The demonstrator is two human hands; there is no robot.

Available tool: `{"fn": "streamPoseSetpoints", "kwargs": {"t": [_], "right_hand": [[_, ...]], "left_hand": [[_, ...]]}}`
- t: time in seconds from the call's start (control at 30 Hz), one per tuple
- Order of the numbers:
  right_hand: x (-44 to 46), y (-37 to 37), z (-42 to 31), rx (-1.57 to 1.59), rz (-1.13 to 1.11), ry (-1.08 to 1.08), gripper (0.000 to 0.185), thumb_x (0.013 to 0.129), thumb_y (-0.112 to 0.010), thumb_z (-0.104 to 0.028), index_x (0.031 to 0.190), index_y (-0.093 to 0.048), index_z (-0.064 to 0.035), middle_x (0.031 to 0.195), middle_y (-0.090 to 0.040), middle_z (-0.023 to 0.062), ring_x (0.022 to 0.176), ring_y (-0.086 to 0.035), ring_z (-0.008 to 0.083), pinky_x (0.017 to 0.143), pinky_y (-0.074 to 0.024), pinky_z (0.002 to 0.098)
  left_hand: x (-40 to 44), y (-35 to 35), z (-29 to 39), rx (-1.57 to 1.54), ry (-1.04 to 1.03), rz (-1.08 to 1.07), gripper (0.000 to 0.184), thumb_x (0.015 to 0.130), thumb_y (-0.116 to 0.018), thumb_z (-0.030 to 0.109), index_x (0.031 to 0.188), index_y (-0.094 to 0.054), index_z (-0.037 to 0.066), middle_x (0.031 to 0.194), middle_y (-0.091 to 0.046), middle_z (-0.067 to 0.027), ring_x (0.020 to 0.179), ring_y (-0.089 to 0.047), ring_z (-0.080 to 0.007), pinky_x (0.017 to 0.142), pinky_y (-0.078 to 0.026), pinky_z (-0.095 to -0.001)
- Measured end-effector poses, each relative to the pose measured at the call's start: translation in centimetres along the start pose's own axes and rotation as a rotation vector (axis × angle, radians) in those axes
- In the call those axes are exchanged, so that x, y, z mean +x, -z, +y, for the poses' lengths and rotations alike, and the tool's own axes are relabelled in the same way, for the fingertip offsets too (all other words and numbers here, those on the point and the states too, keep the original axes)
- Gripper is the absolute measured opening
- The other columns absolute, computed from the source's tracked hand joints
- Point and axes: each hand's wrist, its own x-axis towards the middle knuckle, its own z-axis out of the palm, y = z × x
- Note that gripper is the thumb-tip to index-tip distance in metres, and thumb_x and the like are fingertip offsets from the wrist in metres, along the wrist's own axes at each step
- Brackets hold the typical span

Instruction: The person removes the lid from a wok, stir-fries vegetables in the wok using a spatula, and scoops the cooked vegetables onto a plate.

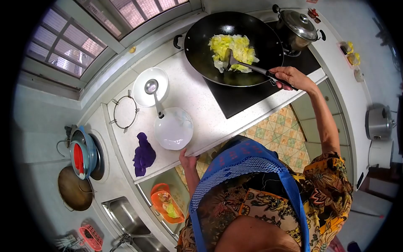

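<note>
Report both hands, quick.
Left hand: by the counter edge near the plate; open or closed cannot be told.
Right hand: closed, holding the spatula.

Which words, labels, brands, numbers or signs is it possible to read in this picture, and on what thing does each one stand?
No text can be read.
Blue apron: faint reddish marks, too blurred to tell whether they are letters.

That wide black wok [256, 46] sits on the dark hob [228, 100], a loose heap of pale yellow-green chopped leaves [235, 45] inside — glossy, spread flat. The spatula [247, 66] slants over the rim, its blade against the leaves.
</note>
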Motion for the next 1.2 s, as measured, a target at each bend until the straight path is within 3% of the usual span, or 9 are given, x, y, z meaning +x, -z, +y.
{"fn": "streamPoseSetpoints", "kwargs": {"t": [0.2, 0.43, 0.5, 1.2], "right_hand": [[0.0, 0.3, -0.6, 0.065, 0.031, 0.022, 0.033, 0.092, -0.041, -0.017, 0.120, -0.048, -0.0002, 0.060, -0.053, 0.0007, 0.042, -0.043, 0.0044, 0.038, -0.0342, 0.0192], [1.5, -0.9, -0.6, -0.079, 0.017, 0.011, 0.038, 0.092, -0.043, -0.024, 0.122, -0.047, -0.0004, 0.057, -0.051, -0.0014, 0.041, -0.043, 0.0042, 0.038, -0.0348, 0.0195], [1.8, -0.6, -0.9, -0.187, 0.009, -0.010, 0.034, 0.092, -0.042, -0.018, 0.122, -0.047, -0.0018, 0.059, -0.052, 0.0009, 0.042, -0.044, 0.0056, 0.038, -0.0361, 0.0204], [4.1, 0.6, -1.8, -0.135, -0.022, 0.035, 0.033, 0.091, -0.041, -0.014, 0.119, -0.049, 0.0011, 0.057, -0.052, 0.0036, 0.040, -0.045, 0.0075, 0.037, -0.0371, 0.0225]], "left_hand": [[0.0, 0.3, 0.0, -0.008, -0.010, 0.008, 0.055, 0.072, -0.055, 0.019, 0.122, -0.034, 0.007, 0.126, -0.038, -0.0148, 0.114, -0.037, -0.0366, 0.087, -0.031, -0.0568], [-0.1, 0.0, 0.0, 0.026, -0.019, 0.001, 0.054, 0.072, -0.054, 0.019, 0.122, -0.036, 0.007, 0.126, -0.039, -0.0142, 0.114, -0.037, -0.0363, 0.087, -0.031, -0.0562], [-0.2, 0.0, -0.1, 0.029, -0.020, 0.009, 0.055, 0.073, -0.054, 0.020, 0.122, -0.035, 0.007, 0.126, -0.039, -0.0144, 0.114, -0.037, -0.0365, 0.087, -0.031, -0.0557], [-0.7, -0.6, -0.3, 0.073, -0.080, 0.002, 0.059, 0.072, -0.053, 0.022, 0.125, -0.033, 0.007, 0.128, -0.036, -0.0161, 0.116, -0.035, -0.0379, 0.088, -0.031, -0.0568]]}}
